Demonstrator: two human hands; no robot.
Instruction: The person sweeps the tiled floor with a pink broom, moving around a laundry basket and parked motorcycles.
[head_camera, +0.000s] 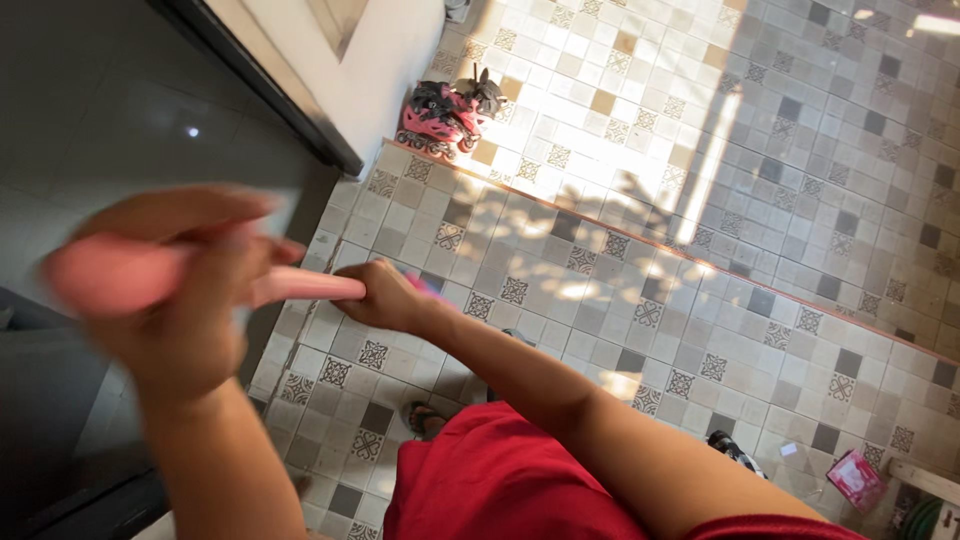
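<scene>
both hands are closed around a pink handle (300, 285) whose long axis runs nine to three o'clock, the blurred left hand (185, 295) gripping its nine o'clock end, the right hand (385, 298) fisted at the three o'clock end, above the patterned tile floor (600, 300).

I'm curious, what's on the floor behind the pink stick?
Patterned floor tiles show behind the pink stick. The left hand and right hand cover parts of it.

Pink/black inline skates (450, 110) by white wall (385, 45); small pink packet (856, 478) on patterned tile floor (620, 260).
</scene>
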